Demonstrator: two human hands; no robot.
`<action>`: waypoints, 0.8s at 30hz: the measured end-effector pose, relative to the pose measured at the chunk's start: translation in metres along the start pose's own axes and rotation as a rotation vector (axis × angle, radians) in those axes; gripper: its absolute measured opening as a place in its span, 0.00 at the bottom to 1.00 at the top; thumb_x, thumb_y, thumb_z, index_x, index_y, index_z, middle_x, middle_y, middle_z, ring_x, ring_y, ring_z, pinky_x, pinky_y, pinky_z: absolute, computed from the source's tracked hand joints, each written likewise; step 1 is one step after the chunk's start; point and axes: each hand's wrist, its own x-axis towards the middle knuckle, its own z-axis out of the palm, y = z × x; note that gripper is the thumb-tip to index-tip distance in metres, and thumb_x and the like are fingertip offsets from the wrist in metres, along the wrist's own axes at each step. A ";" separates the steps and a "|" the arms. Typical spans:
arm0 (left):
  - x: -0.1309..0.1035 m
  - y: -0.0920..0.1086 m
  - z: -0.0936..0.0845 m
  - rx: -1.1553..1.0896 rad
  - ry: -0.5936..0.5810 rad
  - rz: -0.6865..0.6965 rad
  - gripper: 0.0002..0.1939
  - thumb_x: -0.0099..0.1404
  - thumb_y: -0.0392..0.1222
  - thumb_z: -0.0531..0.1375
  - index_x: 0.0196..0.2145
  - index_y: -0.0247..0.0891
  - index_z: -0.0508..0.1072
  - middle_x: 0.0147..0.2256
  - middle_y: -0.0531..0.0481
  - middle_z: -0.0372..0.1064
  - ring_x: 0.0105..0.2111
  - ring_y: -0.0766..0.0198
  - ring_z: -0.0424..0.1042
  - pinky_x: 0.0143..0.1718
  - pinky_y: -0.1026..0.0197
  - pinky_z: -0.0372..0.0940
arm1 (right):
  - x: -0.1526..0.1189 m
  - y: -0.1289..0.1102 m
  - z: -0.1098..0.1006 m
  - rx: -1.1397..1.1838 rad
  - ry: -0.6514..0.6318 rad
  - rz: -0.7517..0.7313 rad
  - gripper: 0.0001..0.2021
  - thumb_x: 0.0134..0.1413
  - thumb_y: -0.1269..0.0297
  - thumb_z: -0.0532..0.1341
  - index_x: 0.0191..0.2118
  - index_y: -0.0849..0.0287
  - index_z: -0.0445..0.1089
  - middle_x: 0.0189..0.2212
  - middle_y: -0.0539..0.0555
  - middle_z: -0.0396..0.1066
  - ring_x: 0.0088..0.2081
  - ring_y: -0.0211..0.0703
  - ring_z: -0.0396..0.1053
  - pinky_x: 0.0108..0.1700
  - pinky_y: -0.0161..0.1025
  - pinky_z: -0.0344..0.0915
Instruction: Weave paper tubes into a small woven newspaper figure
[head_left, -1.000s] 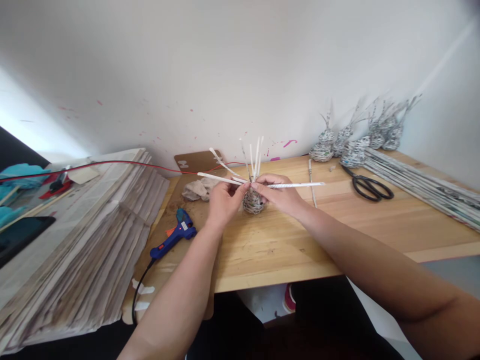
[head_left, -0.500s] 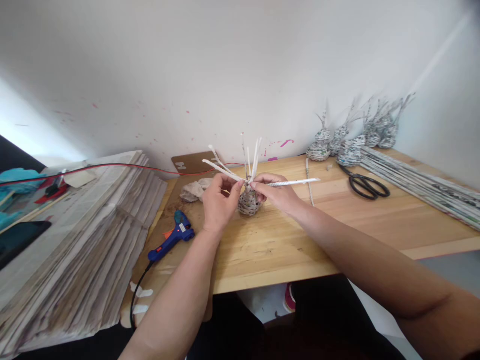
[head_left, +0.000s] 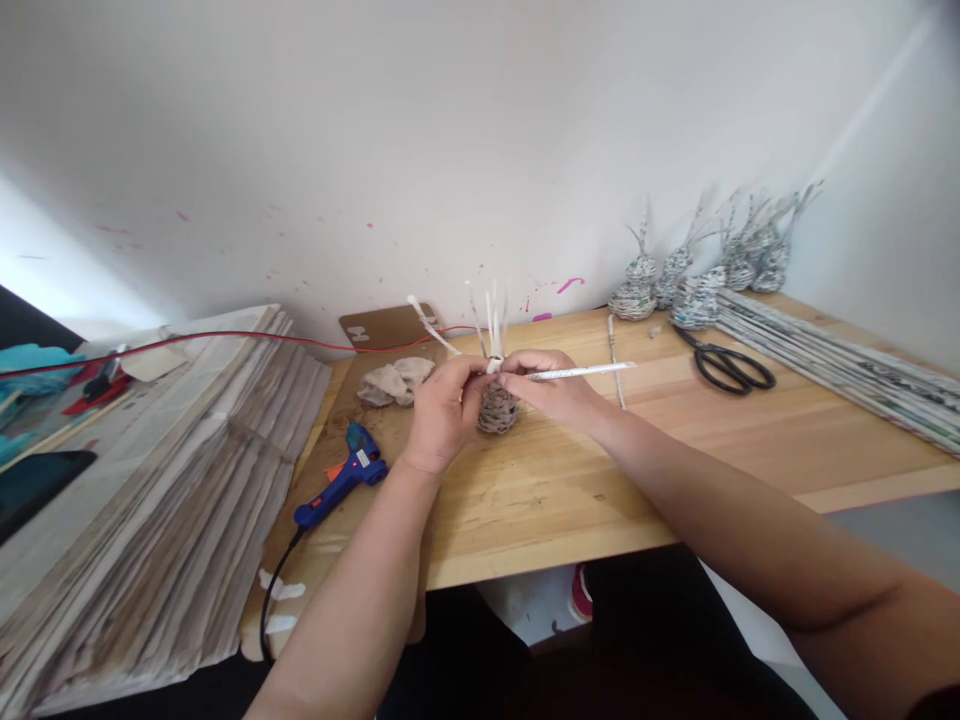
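Note:
A small woven paper piece (head_left: 498, 411) stands upright on the wooden table, with several pale paper strips (head_left: 495, 318) rising from its top. My left hand (head_left: 448, 405) pinches at the strips on the left of its neck. From the right, my right hand (head_left: 551, 385) is closed on the neck area. A white paper tube (head_left: 592, 370) sticks out to the right across that hand's fingers. The fingers of both hands nearly meet and hide part of the neck.
Left are a newspaper stack (head_left: 225, 450), a blue glue gun (head_left: 341, 480) and a crumpled cloth (head_left: 396, 382). Right are black scissors (head_left: 731, 368), long paper tubes (head_left: 832, 365), a thin strip (head_left: 616, 362) and several woven pieces (head_left: 637, 290). A red cable (head_left: 225, 334) crosses the stack.
A strip that stuck out to the left is now bent in at the neck between my fingers. My left fingers have closed in tighter. The view has shifted slightly.

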 end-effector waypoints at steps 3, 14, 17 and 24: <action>0.000 -0.003 -0.001 0.039 0.064 -0.041 0.05 0.67 0.41 0.60 0.36 0.42 0.77 0.32 0.50 0.75 0.34 0.61 0.74 0.41 0.61 0.64 | -0.001 0.007 0.005 0.076 -0.045 -0.004 0.11 0.54 0.58 0.65 0.38 0.60 0.77 0.31 0.53 0.76 0.31 0.38 0.68 0.33 0.36 0.63; 0.001 -0.013 0.001 0.010 0.102 0.022 0.03 0.67 0.39 0.61 0.38 0.39 0.73 0.32 0.52 0.75 0.30 0.67 0.74 0.34 0.65 0.68 | 0.002 0.017 0.011 0.095 0.179 -0.191 0.07 0.56 0.59 0.67 0.36 0.56 0.81 0.35 0.55 0.79 0.39 0.44 0.76 0.43 0.42 0.71; 0.002 -0.016 0.000 -0.033 0.031 0.027 0.07 0.64 0.39 0.65 0.40 0.38 0.74 0.34 0.50 0.76 0.30 0.66 0.74 0.34 0.64 0.69 | 0.003 0.017 0.007 0.053 0.208 -0.217 0.06 0.56 0.60 0.67 0.35 0.55 0.81 0.35 0.54 0.80 0.39 0.45 0.77 0.43 0.42 0.72; 0.004 -0.016 0.000 0.181 0.025 0.232 0.02 0.65 0.35 0.64 0.37 0.38 0.77 0.35 0.49 0.77 0.37 0.63 0.76 0.41 0.61 0.69 | 0.003 0.015 0.003 -0.139 0.284 -0.309 0.07 0.56 0.59 0.68 0.37 0.54 0.82 0.37 0.55 0.80 0.40 0.45 0.77 0.43 0.43 0.73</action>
